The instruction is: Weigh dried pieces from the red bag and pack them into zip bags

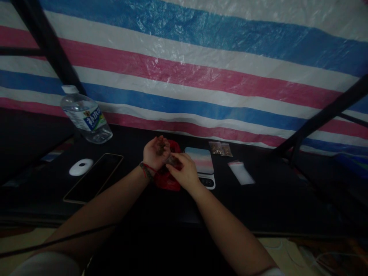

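Observation:
My left hand (155,153) is turned palm up and cupped, with a small heap of brownish bits (161,148) in it. Their exact kind is too dim to make out. Close against it, my right hand (185,170) pinches a small clear plastic bag (171,160) between thumb and fingers. The bag's mouth is near the left palm and partly hidden by the fingers. Under both hands lies a red plastic bag (169,183), with dark contents partly showing. Just right of it sits a small digital scale (199,161) with a pale blue and pink top.
Two filled small bags (220,148) lie behind the scale, and a stack of flat clear bags (240,172) to its right. At left are a phone (94,178), a white round device (81,167) and a large water bottle (87,117). Striped sheeting (184,76) hangs behind the black table (230,207).

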{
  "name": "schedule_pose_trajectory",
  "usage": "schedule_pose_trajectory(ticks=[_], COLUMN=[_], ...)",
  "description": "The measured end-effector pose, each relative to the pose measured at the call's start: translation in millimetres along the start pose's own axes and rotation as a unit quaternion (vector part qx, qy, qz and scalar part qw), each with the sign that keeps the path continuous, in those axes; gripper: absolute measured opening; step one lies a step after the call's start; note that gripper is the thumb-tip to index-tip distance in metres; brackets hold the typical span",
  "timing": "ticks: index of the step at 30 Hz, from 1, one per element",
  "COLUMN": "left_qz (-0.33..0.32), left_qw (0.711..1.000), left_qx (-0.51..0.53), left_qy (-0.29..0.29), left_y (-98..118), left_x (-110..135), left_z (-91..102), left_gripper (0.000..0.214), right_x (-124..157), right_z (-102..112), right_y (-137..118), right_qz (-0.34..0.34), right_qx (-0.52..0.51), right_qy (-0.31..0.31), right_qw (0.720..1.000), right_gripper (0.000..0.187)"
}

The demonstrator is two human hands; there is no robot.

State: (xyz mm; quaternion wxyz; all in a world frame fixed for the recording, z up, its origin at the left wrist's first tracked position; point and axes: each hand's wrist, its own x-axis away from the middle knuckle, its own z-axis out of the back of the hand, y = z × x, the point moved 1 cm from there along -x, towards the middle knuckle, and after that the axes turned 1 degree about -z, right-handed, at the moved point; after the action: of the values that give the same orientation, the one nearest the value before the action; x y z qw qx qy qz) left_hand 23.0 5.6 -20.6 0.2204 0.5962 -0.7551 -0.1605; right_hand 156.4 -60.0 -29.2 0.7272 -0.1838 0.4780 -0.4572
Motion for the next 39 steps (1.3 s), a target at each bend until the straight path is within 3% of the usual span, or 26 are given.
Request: schedule_pose_trajectory(ticks=[5, 12, 17, 20, 27, 33, 39], left_qz=[-0.052, -0.08, -0.188, -0.228, -0.193, -0.224, -0.179], left_qw=[0.993, 0.985, 0.935, 0.921, 0.951, 0.915, 0.967], left_qx=[-0.105, -0.15, -0.278, -0.294, -0.232, -0.306, -0.172], left_qy=[0.02, -0.036, -0.115, -0.113, -0.069, -0.136, -0.057], left_y=[-5.5, -15.1, -19.7, -18.3, -11.5, -11.8, -8.7], left_x=[4.9, 12.7, 18.2, 22.3, 28.8, 30.8, 18.8], left_z=[-5.2, -10.1, -7.8, -9.2, -18.0, -13.7, -13.3], left_gripper=[0.025, 0.025, 0.025, 0.027, 0.025, 0.026, 0.025], right_x=[1.0, 2.4, 1.3, 1.8, 3.1, 2.2, 0.9], right_z=[-8.6, -9.6, -12.2, -15.7, -19.9, -19.8, -14.6], right_y=[7.0, 7.1, 4.7, 4.7, 3.7, 5.1, 7.9], right_qz=[-0.071, -0.099, -0.159, -0.164, -0.151, -0.137, -0.086], right_qx=[-0.003, -0.031, -0.125, -0.164, -0.186, -0.173, -0.162], right_qy=[0.028, 0.033, 0.03, 0.048, 0.06, 0.042, 0.039], right_qw=[0.997, 0.994, 0.979, 0.972, 0.969, 0.974, 0.982], right_gripper=[0.033, 0.023, 0.022, 0.022, 0.023, 0.029, 0.036])
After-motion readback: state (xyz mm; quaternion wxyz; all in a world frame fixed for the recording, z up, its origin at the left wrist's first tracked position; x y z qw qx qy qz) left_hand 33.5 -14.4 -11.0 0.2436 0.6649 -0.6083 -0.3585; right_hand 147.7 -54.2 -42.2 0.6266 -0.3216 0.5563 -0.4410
